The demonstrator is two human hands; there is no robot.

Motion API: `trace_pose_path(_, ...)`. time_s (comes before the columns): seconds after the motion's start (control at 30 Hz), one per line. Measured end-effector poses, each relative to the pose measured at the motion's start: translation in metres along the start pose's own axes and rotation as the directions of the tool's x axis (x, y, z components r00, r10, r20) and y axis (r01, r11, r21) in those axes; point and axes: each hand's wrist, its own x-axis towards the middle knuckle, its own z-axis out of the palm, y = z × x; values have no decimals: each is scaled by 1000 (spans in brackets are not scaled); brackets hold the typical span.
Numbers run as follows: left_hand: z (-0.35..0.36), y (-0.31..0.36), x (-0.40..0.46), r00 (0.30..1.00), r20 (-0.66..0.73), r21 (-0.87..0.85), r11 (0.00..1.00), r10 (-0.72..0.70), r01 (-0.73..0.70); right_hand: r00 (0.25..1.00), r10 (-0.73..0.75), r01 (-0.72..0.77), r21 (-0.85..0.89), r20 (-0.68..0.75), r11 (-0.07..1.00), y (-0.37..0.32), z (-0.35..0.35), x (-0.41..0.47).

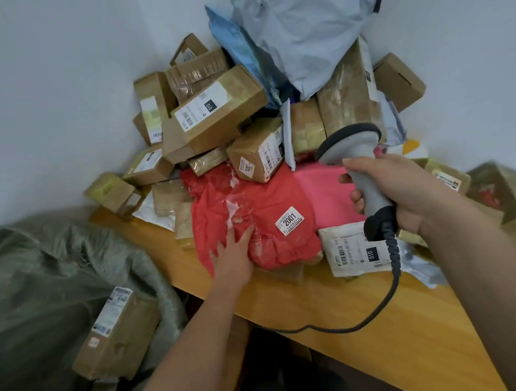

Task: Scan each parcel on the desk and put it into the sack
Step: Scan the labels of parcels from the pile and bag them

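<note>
A red soft parcel (pixel 270 212) with a white "2001" sticker lies near the front edge of the wooden desk (pixel 363 315). My left hand (pixel 233 254) rests flat on its near left side, fingers spread. My right hand (pixel 401 192) grips a grey barcode scanner (pixel 354 156) above a pink parcel (pixel 323 194), the head pointing left and down at the pile. The grey-green sack (pixel 44 284) gapes open at the lower left with a brown box (pixel 117 334) inside it.
Many brown cardboard boxes (pixel 215 113) are heaped against the white wall corner, topped by a big pale-blue plastic bag (pixel 307 32). A white labelled packet (pixel 353 250) lies under the scanner's coiled cable (pixel 391 277). More boxes (pixel 504 198) sit at the right edge.
</note>
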Motion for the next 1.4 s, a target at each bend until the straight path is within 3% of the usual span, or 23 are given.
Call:
trace_pose_path(0.07, -12, 0, 2, 1000, 21, -28, 1000, 12, -11, 1000, -8, 8, 40, 3, 999, -5, -4, 3)
trace_pose_path(0.17, -38, 2, 2, 998, 38, -218, 975, 51, -42, 998, -22, 19, 73, 51, 997, -16, -3, 7)
trace_pose_path(0.33, -90, 15, 18, 977, -212, -147, 988, 12, -44, 984, -77, 67, 69, 158, 995, -44, 2, 16)
trace_pose_path(0.4, -103, 23, 27, 957, -286, -250, 968, -44, -30, 977, -92, 76, 89, 194, 993, -54, 5, 22)
trace_pose_path(0.47, -116, 37, 29, 948, -246, -531, 846, -201, 42, 969, -95, 69, 116, 227, 991, -61, 8, 28)
trace_pose_path(0.53, -128, 50, 32, 920, -87, -828, 541, -383, 147, 963, -102, 73, 121, 251, 990, -68, 13, 36)
trace_pose_path(0.6, -143, 59, 40, 886, 71, -946, 252, -458, 206, 953, -118, 84, 131, 279, 988, -77, 19, 44)
trace_pose_path(0.67, -155, 61, 50, 876, 143, -974, 90, -460, 206, 944, -134, 94, 142, 302, 985, -85, 23, 52)
trace_pose_path(0.77, -168, 60, 67, 870, 199, -974, 5, -450, 225, 940, -160, 119, 148, 303, 982, -94, 27, 61)
trace_pose_path(1.17, -185, 47, 137, 887, 261, -899, -431, -381, 79, 953, -116, 82, 130, 279, 988, -108, 53, 105)
trace_pose_path(1.4, -194, 30, 126, 924, 111, -870, -486, -366, -88, 961, -108, 73, 142, 254, 987, -102, 50, 114)
